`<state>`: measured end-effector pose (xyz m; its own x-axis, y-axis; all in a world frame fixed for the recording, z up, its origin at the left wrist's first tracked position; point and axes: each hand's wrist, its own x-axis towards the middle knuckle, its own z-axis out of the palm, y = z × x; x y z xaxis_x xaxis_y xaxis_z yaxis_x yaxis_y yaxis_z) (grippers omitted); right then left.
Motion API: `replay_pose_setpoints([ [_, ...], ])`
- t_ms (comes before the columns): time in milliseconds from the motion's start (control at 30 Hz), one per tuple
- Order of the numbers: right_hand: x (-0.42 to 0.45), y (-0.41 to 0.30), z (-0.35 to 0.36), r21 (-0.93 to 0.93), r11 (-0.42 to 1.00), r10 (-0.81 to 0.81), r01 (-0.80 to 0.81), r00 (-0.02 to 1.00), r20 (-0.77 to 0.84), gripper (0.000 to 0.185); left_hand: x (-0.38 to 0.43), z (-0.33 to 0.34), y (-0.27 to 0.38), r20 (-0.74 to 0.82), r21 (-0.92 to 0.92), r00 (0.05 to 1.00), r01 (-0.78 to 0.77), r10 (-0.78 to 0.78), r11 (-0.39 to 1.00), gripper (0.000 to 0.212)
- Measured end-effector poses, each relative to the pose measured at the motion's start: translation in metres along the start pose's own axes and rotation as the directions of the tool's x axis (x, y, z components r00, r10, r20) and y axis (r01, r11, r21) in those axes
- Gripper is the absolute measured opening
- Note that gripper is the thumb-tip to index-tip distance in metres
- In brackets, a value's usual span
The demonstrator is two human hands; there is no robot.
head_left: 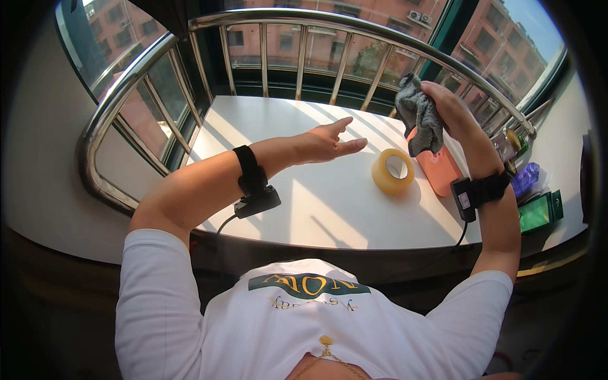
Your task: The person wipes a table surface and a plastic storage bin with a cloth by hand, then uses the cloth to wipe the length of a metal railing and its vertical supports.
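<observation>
A crumpled grey cloth (419, 114) hangs from my right hand (441, 102), which grips it at the right, above the far right part of the white table (266, 118). My left hand (335, 140) reaches over the middle of the table with fingers apart and nothing in it. To the right of that hand, a roll of clear yellowish packing tape (392, 172) rests on the tabletop. A pink flat object (439, 170) lies beside the tape, partly hidden by the cloth.
A metal railing (299, 61) curves around the table's far side and left, before windows. At the right are a glass jar (507, 144), a purple package (526, 179) and a green box (540, 212). Each forearm wears a strapped black device with a cable.
</observation>
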<state>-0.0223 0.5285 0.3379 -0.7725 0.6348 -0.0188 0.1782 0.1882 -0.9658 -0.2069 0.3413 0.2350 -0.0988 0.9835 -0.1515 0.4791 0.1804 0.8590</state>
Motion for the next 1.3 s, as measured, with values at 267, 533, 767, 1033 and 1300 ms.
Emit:
replay_pose_setpoints([
  [267, 0.089, -0.030, 0.084, 0.046, 0.996, -0.088, 0.078, 0.949, 0.302, 0.030, 0.013, -0.111, 0.005, -0.140, -0.488, 0.990, -0.090, 0.024, 0.868, 0.047],
  [533, 0.201, 0.033, 0.106, -0.684, 0.627, -0.483, 0.373, 0.875, 0.035, 0.023, 0.074, -0.155, -0.045, -0.398, -0.358, 0.916, -0.105, -0.050, 0.928, 0.013],
  [767, 0.300, 0.097, 0.168, -0.150, 0.873, -0.473, 0.464, 0.730, -0.493, 0.021, 0.170, -0.198, -0.112, -0.834, -0.068, 0.488, -0.554, 0.257, 0.830, 0.023],
  [1033, 0.362, 0.131, 0.222, 0.004, 0.671, -0.712, 0.742, 0.646, -0.276, 0.026, 0.215, -0.173, -0.118, -0.772, -0.028, 0.534, -0.571, 0.345, 0.821, 0.033],
  [1300, 0.313, 0.222, 0.234, -0.353, 0.933, -0.113, 0.070, 0.988, -0.103, 0.054, 0.210, -0.120, -0.203, -0.662, 0.061, 0.745, -0.055, 0.082, 0.997, 0.026],
])
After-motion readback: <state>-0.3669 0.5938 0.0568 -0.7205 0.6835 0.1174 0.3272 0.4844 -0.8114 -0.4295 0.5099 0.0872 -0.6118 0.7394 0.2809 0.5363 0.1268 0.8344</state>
